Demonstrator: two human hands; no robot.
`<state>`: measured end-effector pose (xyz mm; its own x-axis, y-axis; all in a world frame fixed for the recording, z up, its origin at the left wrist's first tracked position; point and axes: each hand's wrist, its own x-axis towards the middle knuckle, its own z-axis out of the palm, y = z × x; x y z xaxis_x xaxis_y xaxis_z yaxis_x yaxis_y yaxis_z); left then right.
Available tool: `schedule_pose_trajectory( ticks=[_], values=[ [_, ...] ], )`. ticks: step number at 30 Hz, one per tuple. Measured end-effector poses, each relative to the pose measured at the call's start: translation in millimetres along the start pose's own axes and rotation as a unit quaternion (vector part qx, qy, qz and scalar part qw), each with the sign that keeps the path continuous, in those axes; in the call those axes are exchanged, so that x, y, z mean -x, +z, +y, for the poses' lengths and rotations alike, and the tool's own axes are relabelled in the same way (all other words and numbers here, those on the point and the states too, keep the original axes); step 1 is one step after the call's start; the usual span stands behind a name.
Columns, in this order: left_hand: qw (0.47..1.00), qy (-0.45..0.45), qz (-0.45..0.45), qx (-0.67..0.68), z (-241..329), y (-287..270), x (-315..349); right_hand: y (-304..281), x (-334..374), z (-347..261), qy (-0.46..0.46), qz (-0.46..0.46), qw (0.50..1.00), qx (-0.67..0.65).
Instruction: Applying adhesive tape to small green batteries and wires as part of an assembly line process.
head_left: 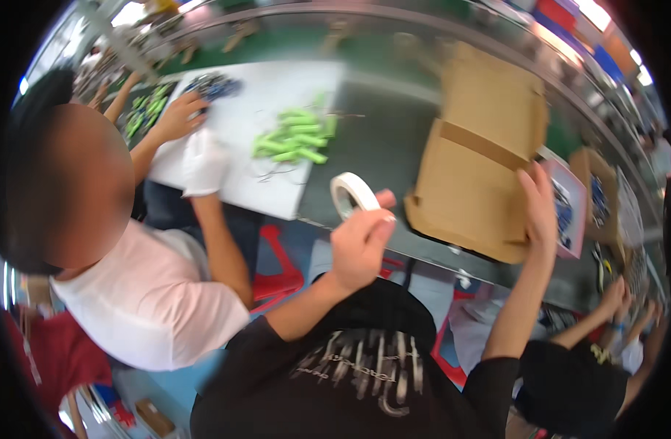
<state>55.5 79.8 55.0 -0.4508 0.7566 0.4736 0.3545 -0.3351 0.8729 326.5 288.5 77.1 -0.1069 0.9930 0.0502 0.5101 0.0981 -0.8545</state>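
My left hand (357, 252) is closed around a roll of white tape (352, 192), held up in front of the table's near edge. The roll stands on its side with its open core showing. On the right, my right hand (542, 201) reaches to the right edge of an open cardboard box (473, 192), its fingers extended. The box lies with its lid folded back, and its bottom is bare brown card. Whether my right fingers press on the box wall or only hover beside it, I cannot tell.
Light green cylinders (295, 137) with wires lie on a white sheet (266, 194) at left. A co-worker's gloved hand (204, 162) rests beside them. A pink box (572, 208) of blue parts, another carton (597, 175) and pliers (600, 267) are at right. Red stools (279, 267) stand below.
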Motion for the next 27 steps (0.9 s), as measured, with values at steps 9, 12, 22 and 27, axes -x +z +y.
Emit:
schedule_pose_trajectory(
  ticks=[9, 12, 22, 27],
  values=[
    [0.999, -0.039, -0.027, 0.019, -13, 44, -37, 16, -64, -16, 0.078, -0.120, 0.974, -0.176],
    [0.999, -0.028, -0.021, -0.012, -18, 42, -45, 18, -68, -37, 0.039, -0.117, 0.974, -0.192],
    [0.946, -0.193, 0.036, 0.259, -18, 29, -64, 37, -35, -45, -0.069, -0.027, 0.879, -0.471],
    [0.925, -0.190, 0.069, 0.320, -18, 22, -82, 18, -9, -24, -0.241, -0.055, 0.964, -0.096]
  ],
)
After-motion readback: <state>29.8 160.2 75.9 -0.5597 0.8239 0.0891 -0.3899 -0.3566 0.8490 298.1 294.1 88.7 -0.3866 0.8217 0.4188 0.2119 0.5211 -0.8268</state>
